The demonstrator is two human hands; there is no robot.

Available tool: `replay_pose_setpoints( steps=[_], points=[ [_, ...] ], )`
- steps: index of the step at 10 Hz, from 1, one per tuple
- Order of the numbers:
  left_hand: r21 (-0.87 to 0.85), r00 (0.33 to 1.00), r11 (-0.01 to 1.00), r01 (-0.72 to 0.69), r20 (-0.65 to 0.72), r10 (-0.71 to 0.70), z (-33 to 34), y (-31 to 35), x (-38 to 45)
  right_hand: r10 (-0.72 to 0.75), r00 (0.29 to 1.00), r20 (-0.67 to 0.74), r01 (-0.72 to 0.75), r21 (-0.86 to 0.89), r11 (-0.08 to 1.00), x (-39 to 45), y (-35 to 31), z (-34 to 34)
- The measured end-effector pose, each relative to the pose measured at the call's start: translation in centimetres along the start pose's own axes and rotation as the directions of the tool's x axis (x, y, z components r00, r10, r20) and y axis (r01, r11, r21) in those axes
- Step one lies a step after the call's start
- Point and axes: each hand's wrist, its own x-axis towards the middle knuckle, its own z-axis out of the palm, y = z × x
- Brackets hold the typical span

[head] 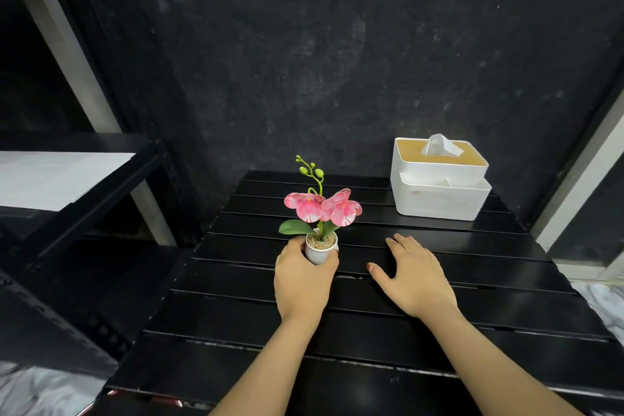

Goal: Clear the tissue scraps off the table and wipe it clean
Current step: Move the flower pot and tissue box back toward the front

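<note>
Table (388, 341) slats bare, left hand (302, 284) fingers gripping flower pot (319, 252), right hand (417, 275) spread flat.

One flower pot (318, 252), one tissue box (439, 186), two hands (302, 280)

No legible text, nos. or signs in head view. Only candidate: small red mark, upper-left corner of front wall of white tissue box (439, 203), far right of black slatted table (337, 331). Mark too small/blurred to read. Faint pale imprint, right side of same wall, also unreadable. Box lid, flower pot (319, 252), table slats: no labels or markings visible.
</note>
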Motion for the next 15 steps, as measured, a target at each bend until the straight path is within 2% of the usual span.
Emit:
replay_pose_setpoints(
  steps=[9,10,11,12,13,14,15],
  points=[
    [0.026,1.0,0.999,-0.026,-0.001,0.026,0.2,-0.4,0.3,-0.003,1.0,-0.025,0.003,0.008,1.0,0.1,0.2,0.2],
    [0.06,0.998,0.997,-0.042,0.044,0.039,-0.1,-0.7,0.3,-0.006,0.999,-0.046,0.01,0.093,0.996,0.0,0.1,0.0],
    [0.039,0.997,0.999,-0.038,0.062,0.035,-1.3,-0.6,-1.2,0.018,0.996,-0.088,0.008,0.288,0.958,-0.6,0.1,-0.7],
    [-0.077,0.983,0.984,-0.163,0.071,0.168,-2.9,-0.6,-4.1,0.079,0.992,-0.102,-0.019,0.493,0.87,-1.3,0.2,-1.6],
    [-0.184,0.914,0.938,-0.293,0.234,0.332,-2.6,0.3,-6.1,0.136,0.986,-0.097,-0.055,0.58,0.813,-1.4,1.0,-2.5],
    [-0.193,0.823,0.919,-0.344,0.41,0.394,0.0,2.2,-6.0,0.196,0.979,-0.06,-0.117,0.62,0.776,-0.9,2.5,-3.9],
    [-0.171,0.776,0.911,-0.376,0.479,0.41,3.4,4.8,-4.5,0.242,0.966,-0.089,-0.137,0.617,0.775,-0.2,4.5,-5.6]
  ],
)
